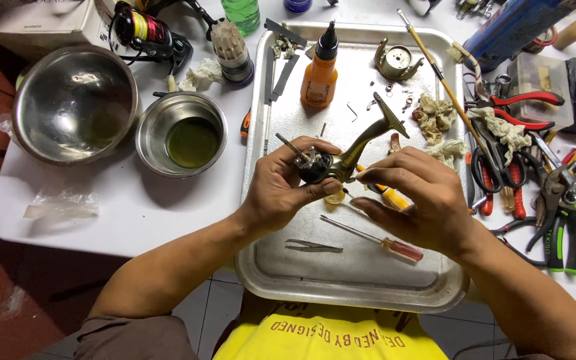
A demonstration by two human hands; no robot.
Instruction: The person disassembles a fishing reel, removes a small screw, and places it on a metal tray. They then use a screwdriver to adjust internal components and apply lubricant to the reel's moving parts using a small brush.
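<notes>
Fishing reel body held over a metal tray at the centre of the frame.

The left hand [281, 183] grips the dark and gold reel body [341, 157] tightly; the right hand [415, 197] pinches a yellow-handled screwdriver [389, 195] against it. On the tray [268, 267] lie an orange bottle [319, 70] above and tweezers [313, 245] and a red-handled screwdriver [381, 241] below.

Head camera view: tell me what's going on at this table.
A person holds a gold and black fishing reel body over a dented metal tray. The left hand grips the reel body; the right hand touches it with its fingertips, a yellow-handled tool under that hand. A red-handled screwdriver, steel tweezers and an orange squeeze bottle sit on the tray.
</notes>
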